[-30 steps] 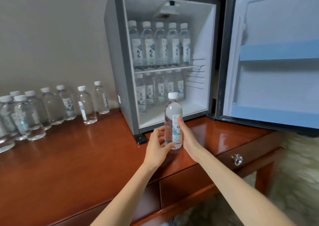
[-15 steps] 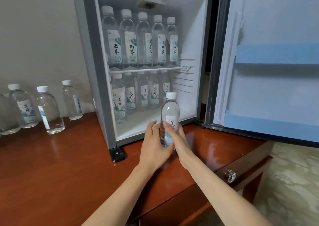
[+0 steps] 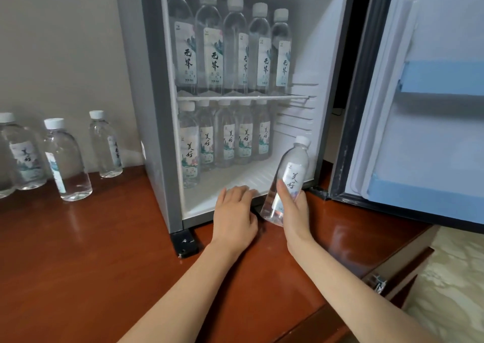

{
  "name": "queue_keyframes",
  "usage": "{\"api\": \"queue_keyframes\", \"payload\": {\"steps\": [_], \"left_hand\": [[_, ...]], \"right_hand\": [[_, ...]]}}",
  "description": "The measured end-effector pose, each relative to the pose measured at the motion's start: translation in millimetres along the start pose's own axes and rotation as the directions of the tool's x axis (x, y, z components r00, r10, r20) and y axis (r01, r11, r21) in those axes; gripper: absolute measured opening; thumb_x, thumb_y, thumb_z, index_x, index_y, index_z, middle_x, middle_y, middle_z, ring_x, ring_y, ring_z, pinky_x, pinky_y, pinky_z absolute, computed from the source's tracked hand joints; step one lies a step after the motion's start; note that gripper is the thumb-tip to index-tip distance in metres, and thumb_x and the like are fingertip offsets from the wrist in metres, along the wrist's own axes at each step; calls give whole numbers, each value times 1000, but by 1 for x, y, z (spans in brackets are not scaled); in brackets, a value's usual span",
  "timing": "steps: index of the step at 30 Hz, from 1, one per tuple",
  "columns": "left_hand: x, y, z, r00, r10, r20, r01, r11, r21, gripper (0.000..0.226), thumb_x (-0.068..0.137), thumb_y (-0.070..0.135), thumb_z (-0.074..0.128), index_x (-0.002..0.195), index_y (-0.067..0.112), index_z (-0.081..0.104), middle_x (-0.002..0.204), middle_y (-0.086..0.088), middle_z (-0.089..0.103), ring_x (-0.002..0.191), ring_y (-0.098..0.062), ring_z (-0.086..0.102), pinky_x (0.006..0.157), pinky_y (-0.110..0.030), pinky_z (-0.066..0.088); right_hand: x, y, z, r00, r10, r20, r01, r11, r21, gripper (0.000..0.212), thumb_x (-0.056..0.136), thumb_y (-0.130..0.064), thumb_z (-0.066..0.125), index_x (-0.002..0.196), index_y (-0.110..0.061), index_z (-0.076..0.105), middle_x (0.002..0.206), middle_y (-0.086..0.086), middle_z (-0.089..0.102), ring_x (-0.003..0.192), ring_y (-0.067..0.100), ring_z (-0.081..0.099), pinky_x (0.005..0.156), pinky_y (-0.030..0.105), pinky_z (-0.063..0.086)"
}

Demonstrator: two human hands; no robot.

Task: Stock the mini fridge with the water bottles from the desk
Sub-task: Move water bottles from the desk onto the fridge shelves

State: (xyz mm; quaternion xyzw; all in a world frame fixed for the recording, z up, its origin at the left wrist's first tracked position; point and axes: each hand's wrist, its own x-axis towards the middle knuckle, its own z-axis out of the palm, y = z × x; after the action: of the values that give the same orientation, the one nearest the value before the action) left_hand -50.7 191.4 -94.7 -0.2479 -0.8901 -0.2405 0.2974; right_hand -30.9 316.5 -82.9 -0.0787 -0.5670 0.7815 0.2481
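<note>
My right hand (image 3: 294,209) grips a small clear water bottle (image 3: 293,170) with a white cap, tilted to the right, at the front right of the mini fridge's (image 3: 154,107) lower compartment. The left hand (image 3: 235,212) holds nothing; its fingers lie over the fridge's bottom front lip. A row of several tall bottles (image 3: 213,49) stands on the wire shelf (image 3: 241,98). Below it stands a row of several short bottles (image 3: 225,141). Three more bottles (image 3: 66,159) stand on the wooden desk (image 3: 91,251) left of the fridge.
The fridge door (image 3: 432,102) hangs open on the right, with blue door shelves. A grey wall rises behind the desk. A drawer with a metal handle (image 3: 377,281) sits at the desk's front right. Patterned floor shows at the lower right.
The left hand let go of the bottle and dropped to the fridge's lip. My right hand carried the bottle right and tilted it. The view moved closer to the fridge.
</note>
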Motion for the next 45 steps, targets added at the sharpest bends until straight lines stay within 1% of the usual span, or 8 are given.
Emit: {"api": "queue_keyframes", "payload": {"steps": [5, 9, 13, 19, 27, 33, 38, 45], "left_hand": [[-1, -2, 4, 999, 42, -33, -41, 999, 33, 56, 64, 12, 46, 118, 11, 65, 115, -6, 63, 111, -28, 58, 107, -45, 36], [-2, -2, 4, 997, 60, -52, -59, 998, 13, 60, 63, 12, 49, 122, 9, 61, 113, -8, 64, 108, -30, 60, 102, -43, 42], [-2, 3, 0, 998, 1, -58, -8, 994, -113, 74, 77, 17, 41, 149, 4, 27, 132, -11, 55, 120, -25, 52, 109, -35, 34], [0, 0, -1, 992, -96, -86, 64, 947, -313, 65, 93, 20, 52, 149, 14, 21, 140, 2, 53, 123, -17, 52, 97, -39, 46], [-6, 6, -14, 987, -132, -92, 94, 936, -340, 79, 79, -10, 44, 152, 11, 22, 152, -3, 37, 136, -20, 40, 110, -37, 36], [-8, 4, -10, 982, -155, -108, 118, 950, -289, 76, 81, -4, 49, 152, 8, 22, 149, -6, 42, 133, -22, 41, 114, -37, 30], [-8, 5, -10, 971, -212, -106, 192, 966, -173, 77, 79, 0, 50, 151, 7, 23, 137, -7, 52, 128, -18, 45, 119, -26, 5], [-9, 8, -15, 969, -229, -96, 220, 970, -103, 71, 78, 0, 53, 146, 4, 33, 131, -10, 55, 126, -23, 48, 119, -33, 10]], "right_hand": [[4, 4, 8, 970, -238, -53, 221, 948, -228, 40, 89, -33, 68, 117, -10, 50, 115, 10, 56, 101, 18, 57, 76, 16, 46], [8, 5, 21, 899, -435, -55, 389, 849, -358, 50, 87, -34, 70, 121, -5, 48, 114, 10, 52, 105, 18, 53, 88, 27, 44], [7, 5, 36, 846, -532, 30, 499, 772, -394, 73, 74, -60, 58, 120, -5, 46, 99, -3, 53, 82, -13, 51, 70, 6, 38], [9, 12, 43, 826, -512, 235, 564, 760, -324, 74, 78, -47, 67, 140, -25, 33, 129, -5, 57, 111, 1, 59, 90, 24, 49], [13, 12, 46, 872, -419, 253, 479, 836, -266, 62, 80, -56, 56, 130, -27, 33, 105, -25, 60, 99, 4, 61, 94, 45, 50], [15, 15, 46, 816, -542, 202, 570, 696, -437, 65, 81, -56, 55, 130, -15, 45, 102, -8, 35, 99, 14, 48, 95, 40, 46], [16, 11, 44, 853, -488, 186, 523, 797, -302, 58, 90, -26, 68, 138, -29, 35, 111, -7, 58, 97, -3, 58, 85, 17, 46], [20, 15, 45, 874, -419, 248, 478, 835, -272, 46, 94, -17, 61, 134, -31, 41, 124, -13, 58, 111, -7, 55, 90, 10, 42]]}}
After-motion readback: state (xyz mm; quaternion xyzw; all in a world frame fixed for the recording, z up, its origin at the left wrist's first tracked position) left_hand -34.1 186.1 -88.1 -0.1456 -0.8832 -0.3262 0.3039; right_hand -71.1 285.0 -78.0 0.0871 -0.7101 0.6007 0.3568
